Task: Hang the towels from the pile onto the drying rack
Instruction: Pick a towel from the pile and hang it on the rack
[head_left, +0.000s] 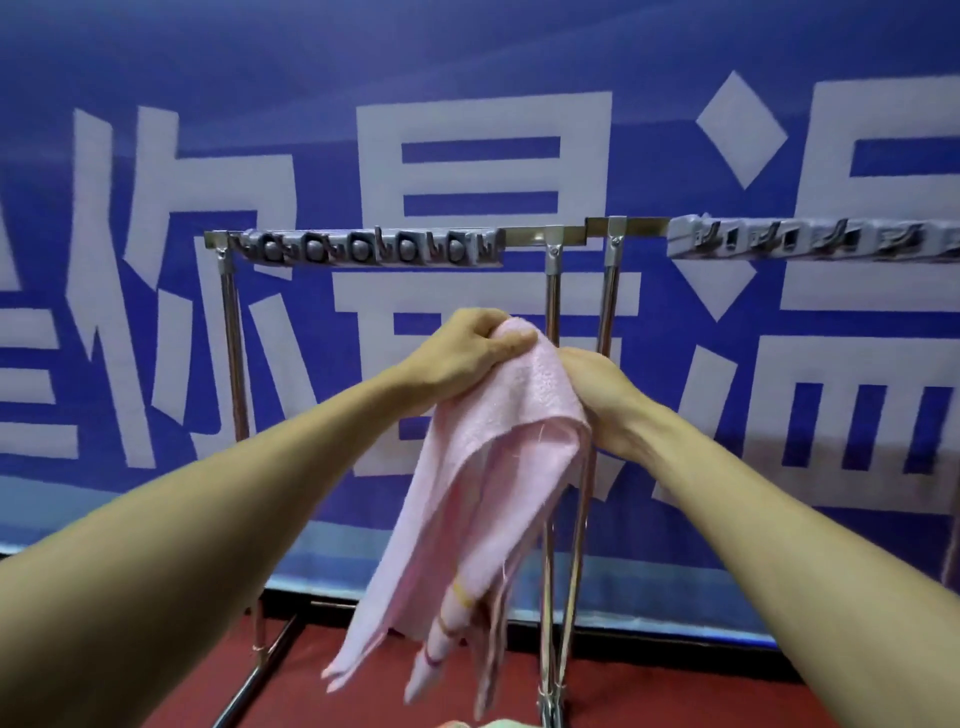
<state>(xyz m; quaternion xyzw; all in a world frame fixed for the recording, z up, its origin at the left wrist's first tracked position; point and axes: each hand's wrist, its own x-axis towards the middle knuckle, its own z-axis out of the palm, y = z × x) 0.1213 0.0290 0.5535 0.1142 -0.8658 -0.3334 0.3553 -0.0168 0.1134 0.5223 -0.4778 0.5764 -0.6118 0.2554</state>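
Note:
A pink towel (488, 467) hangs in folds between my two hands, in front of the metal drying rack (553, 291). My left hand (462, 353) pinches its top edge, thumb on the cloth. My right hand (602, 395) grips the towel's right side, fingers partly hidden behind the fabric. The towel's lower corners dangle near the floor. The rack's top bar (363, 248) carries a grey clip strip and has nothing hanging on it. A sliver of the pile (467, 723) shows at the bottom edge.
A second rack (810, 239) with its own grey clip strip stands to the right, its posts next to the first rack's. Behind both hangs a blue banner (156, 78) with large white characters. The floor (649, 696) is dark red.

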